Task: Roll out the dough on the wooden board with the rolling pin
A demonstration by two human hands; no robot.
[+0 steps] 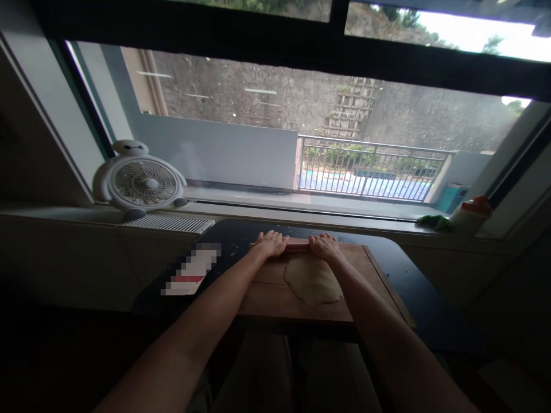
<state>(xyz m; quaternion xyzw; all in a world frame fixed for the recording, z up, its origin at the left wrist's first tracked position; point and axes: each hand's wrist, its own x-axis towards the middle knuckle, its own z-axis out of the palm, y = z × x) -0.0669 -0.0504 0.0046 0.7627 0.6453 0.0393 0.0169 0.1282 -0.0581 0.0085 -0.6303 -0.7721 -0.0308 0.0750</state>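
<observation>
A reddish-brown rolling pin [298, 246] lies crosswise at the far side of a wooden board [267, 307]. Over its left part my left hand [272, 244] is closed, fingers pointing away from me. My right hand [324, 245] grips the right part the same way, and both arms are stretched out. A flat, pale sheet of dough [313, 281] with an uneven outline lies on the board just this side of the pin. My right forearm covers some of its right edge.
The board rests on a dark table [402, 261]. A pixelated pale item [196, 272] lies at the table's left. Beyond stand a white fan [148, 183] and, on the right sill, a white bottle [469, 217] beside a green cloth-like thing [433, 222]. A window fills the background.
</observation>
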